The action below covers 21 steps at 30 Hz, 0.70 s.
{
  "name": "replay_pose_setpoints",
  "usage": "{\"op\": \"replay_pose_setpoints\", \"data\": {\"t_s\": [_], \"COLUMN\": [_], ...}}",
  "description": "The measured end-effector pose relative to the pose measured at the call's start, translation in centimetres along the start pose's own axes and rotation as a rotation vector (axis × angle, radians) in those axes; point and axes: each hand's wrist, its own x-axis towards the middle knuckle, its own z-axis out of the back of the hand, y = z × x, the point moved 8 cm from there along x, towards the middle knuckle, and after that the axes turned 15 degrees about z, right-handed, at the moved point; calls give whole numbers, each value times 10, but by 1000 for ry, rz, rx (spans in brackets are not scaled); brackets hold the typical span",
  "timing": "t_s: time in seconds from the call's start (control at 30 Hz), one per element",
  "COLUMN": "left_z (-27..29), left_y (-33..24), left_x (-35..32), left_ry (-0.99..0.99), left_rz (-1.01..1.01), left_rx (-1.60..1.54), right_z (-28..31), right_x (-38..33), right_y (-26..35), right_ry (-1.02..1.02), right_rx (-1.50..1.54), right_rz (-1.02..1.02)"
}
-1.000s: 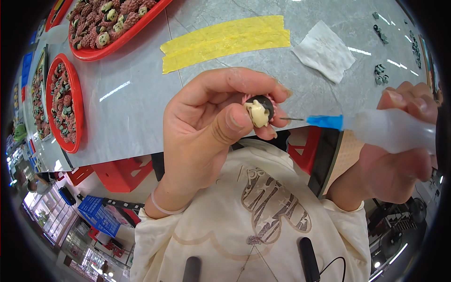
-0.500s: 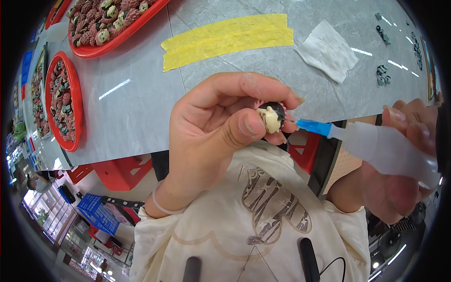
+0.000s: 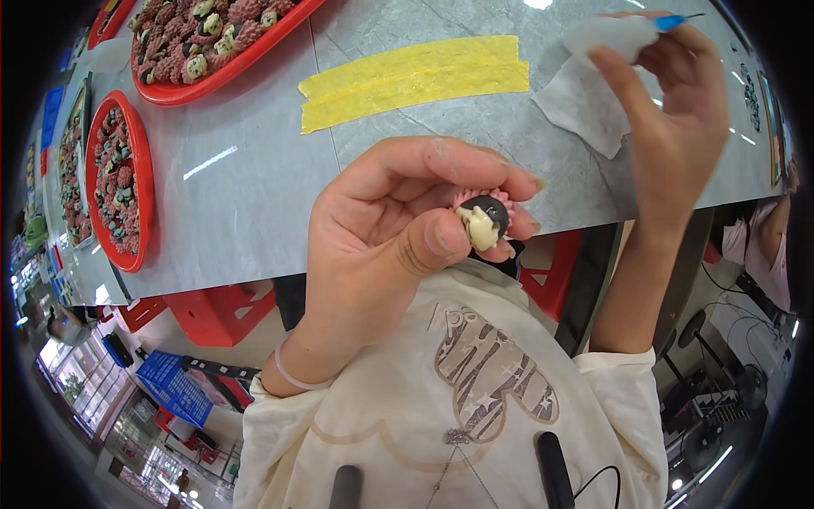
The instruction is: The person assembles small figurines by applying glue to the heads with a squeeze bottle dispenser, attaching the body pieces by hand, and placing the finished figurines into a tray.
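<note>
My left hand [image 3: 398, 237] pinches a small round piece [image 3: 483, 220] between thumb and fingers: it has a pink frilled rim, a black centre and a cream blob on it. My right hand [image 3: 670, 110] is raised over the grey table [image 3: 254, 195] and grips a soft white squeeze bottle with a blue needle tip [image 3: 623, 32]. The tip points to the right, away from the piece. The two hands are well apart.
A crumpled white tissue [image 3: 585, 106] lies under my right hand. Two strips of yellow tape [image 3: 415, 81] lie on the table. Two red trays [image 3: 136, 182] [image 3: 216, 72] of several pink and dark pieces stand at the left and top. Red stools [image 3: 220, 314] are below the table edge.
My right hand has lifted the squeeze bottle up and away from the piece, from beside my left hand to above the tissue. My left hand has stayed about where it was.
</note>
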Motion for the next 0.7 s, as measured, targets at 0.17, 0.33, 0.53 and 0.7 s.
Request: {"op": "replay_pose_setpoints", "data": {"t_s": [0.17,0.33,0.53,0.7], "left_z": [4,5,4,-1], "left_y": [-2,-2,-1,1], "left_x": [0,1,3,1], "left_ry": [-23,-56,-94,-77], "left_rz": [-17,-13,-24,-31], "left_rx": [-6,15,61,114], "right_z": [1,-13,-4,1], "right_x": [-6,-27,-34,-10], "right_y": [5,32,33,66], "right_ry": [100,449,360,99], "right_rx": [-179,-297,-358,18], "right_rz": [-44,20,48,-12]}}
